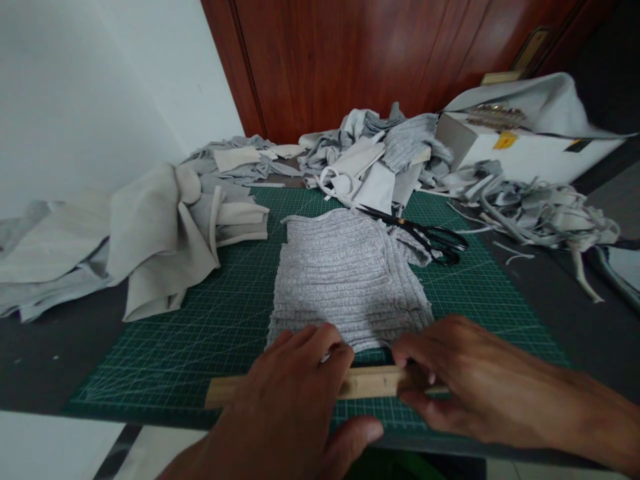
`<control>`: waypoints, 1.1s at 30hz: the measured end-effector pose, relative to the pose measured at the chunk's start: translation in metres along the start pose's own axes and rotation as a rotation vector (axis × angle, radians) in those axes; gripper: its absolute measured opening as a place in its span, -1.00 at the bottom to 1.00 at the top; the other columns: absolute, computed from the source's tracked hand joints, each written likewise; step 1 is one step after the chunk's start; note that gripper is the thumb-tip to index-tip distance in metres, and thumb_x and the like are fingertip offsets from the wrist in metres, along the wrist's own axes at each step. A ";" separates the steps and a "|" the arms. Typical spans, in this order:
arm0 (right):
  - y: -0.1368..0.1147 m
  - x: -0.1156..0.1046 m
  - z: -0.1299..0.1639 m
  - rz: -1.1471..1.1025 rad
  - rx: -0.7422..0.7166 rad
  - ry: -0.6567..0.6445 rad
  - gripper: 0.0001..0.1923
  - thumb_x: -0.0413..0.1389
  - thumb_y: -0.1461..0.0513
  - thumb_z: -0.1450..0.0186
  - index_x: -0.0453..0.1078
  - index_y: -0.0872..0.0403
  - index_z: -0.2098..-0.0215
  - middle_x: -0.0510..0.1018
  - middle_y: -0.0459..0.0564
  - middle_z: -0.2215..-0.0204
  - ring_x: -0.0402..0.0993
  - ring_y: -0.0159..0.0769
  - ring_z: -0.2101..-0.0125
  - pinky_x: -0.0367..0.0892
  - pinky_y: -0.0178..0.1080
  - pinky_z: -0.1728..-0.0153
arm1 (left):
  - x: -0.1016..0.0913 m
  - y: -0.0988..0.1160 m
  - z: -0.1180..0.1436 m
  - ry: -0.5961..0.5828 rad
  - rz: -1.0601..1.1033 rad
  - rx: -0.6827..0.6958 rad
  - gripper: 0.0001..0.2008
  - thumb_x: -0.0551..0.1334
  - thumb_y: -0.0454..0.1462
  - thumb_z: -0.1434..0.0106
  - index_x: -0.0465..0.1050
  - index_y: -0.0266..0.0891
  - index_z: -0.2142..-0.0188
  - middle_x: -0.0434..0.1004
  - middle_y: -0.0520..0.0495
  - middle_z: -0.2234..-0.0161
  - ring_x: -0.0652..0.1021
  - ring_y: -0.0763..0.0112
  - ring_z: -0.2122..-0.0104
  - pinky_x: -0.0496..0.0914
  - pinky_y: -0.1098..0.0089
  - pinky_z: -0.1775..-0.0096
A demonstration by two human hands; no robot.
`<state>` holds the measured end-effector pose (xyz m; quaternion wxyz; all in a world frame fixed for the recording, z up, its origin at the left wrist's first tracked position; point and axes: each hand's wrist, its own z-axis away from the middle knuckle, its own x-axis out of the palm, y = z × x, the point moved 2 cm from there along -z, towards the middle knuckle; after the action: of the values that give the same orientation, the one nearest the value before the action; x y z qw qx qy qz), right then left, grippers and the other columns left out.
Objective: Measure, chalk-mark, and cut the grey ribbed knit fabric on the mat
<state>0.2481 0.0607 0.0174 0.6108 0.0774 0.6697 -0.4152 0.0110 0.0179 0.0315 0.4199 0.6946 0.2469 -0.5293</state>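
Note:
A grey ribbed knit piece (345, 273) lies flat on a green cutting mat (240, 300). Along its near edge, a little apart from it, runs a wooden ruler (373, 382). My left hand (290, 393) lies across the ruler, fingertips on the knit's lower left edge and thumb spread away. At the ruler's right part, my right hand (460, 380) has its fingers and thumb curled around it, with the index finger by the knit's lower right corner. Black-handled scissors (430, 237) rest at the knit's upper right, over a small knit scrap (413, 245).
Large pale fabric pieces (150, 233) are heaped at the left. Grey and white scraps (365, 147) pile up at the back, before a reddish wooden door (340, 60). A white box (530, 153) stands at the back right, with tangled fabric strips (550, 213) in front.

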 end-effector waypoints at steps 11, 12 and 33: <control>0.010 -0.009 -0.015 0.018 -0.030 0.002 -0.96 0.15 0.28 -0.26 0.40 0.01 0.31 0.55 -0.13 0.50 0.45 -0.31 0.54 0.13 -0.22 0.47 | -0.014 -0.019 -0.033 -0.281 0.232 -0.099 -0.76 0.28 -0.02 -0.40 0.49 -0.11 0.25 0.56 0.06 0.25 0.54 0.34 0.23 0.30 0.40 0.34; 0.011 -0.008 -0.015 0.019 -0.029 0.004 -0.97 0.15 0.28 -0.26 0.40 0.01 0.32 0.55 -0.13 0.50 0.45 -0.31 0.54 0.13 -0.22 0.47 | -0.013 -0.020 -0.033 -0.273 0.234 -0.108 -0.78 0.30 -0.04 -0.40 0.48 -0.11 0.23 0.55 0.07 0.26 0.53 0.35 0.24 0.28 0.39 0.35; 0.025 -0.005 -0.011 -0.118 -0.031 0.014 -0.85 0.21 0.30 -0.28 0.42 0.00 0.18 0.59 -0.14 0.44 0.55 -0.31 0.46 0.28 -0.27 0.40 | 0.030 -0.016 0.012 0.241 0.112 0.130 -0.65 0.09 -0.47 -0.47 0.44 -0.32 -0.18 0.54 -0.16 0.04 0.59 0.33 0.09 0.57 0.35 0.01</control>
<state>0.2564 0.0859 0.0095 0.5818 0.0310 0.6836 -0.4396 0.0019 0.0127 -0.0034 0.3701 0.7917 0.2216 -0.4326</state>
